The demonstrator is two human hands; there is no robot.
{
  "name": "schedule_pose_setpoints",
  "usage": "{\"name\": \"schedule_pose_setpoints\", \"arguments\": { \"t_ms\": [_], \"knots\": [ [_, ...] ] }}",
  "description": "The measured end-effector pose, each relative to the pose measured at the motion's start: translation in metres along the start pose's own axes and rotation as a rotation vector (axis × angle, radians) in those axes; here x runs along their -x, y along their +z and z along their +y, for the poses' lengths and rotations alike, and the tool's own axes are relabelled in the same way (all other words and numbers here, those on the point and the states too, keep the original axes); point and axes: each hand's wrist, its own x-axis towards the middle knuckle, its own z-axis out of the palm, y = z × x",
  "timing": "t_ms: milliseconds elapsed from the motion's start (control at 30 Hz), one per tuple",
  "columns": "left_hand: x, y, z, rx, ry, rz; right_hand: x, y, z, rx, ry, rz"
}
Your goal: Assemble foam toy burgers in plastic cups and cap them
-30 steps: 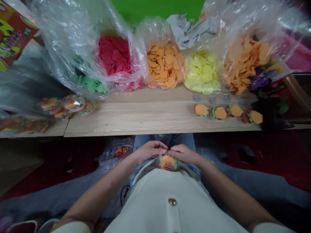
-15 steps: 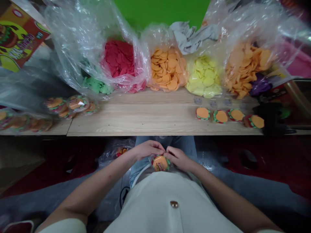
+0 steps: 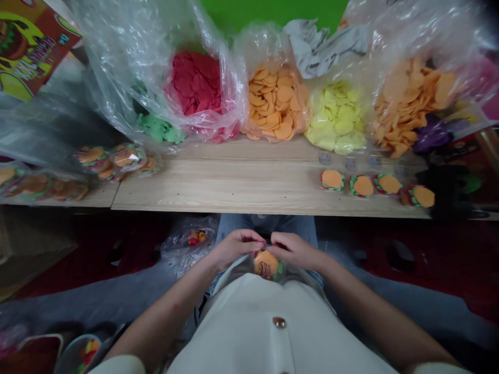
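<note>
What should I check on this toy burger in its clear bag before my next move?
Left hand at the bag's upper edge: ok, fingers pinching it.
Right hand at the same edge: ok, fingers pinching it.
Toy burger inside the clear bag: ok, orange bun showing through.
Bag's closure: cannot tell, the fingers hide it.
Four burgers on the wooden shelf: not ok, no bag around them.

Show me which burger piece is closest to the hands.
The burger piece in clear plastic, pinched between the left hand and right hand above the lap; the other burger pieces lie farther off on the wooden table.
</note>
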Motion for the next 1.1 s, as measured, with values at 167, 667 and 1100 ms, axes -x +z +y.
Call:
{"name": "schedule_pose_setpoints", "arguments": {
  "t_ms": [167, 667, 1100],
  "knots": [
    [0.005, 0.009, -0.003, 0.054, 0.038, 0.031, -0.002, -0.007, -0.001, 0.026, -0.032, -0.115],
    [0.012, 0.040, -0.008, -0.345, 0.304, 0.028, 0.024, -0.003, -0.011, 0.078, -0.029, -0.054],
    [0.001, 0.045, -0.021, -0.265, 0.242, 0.114, 0.035, -0.008, -0.014, 0.137, 0.075, 0.009]
  ]
}}
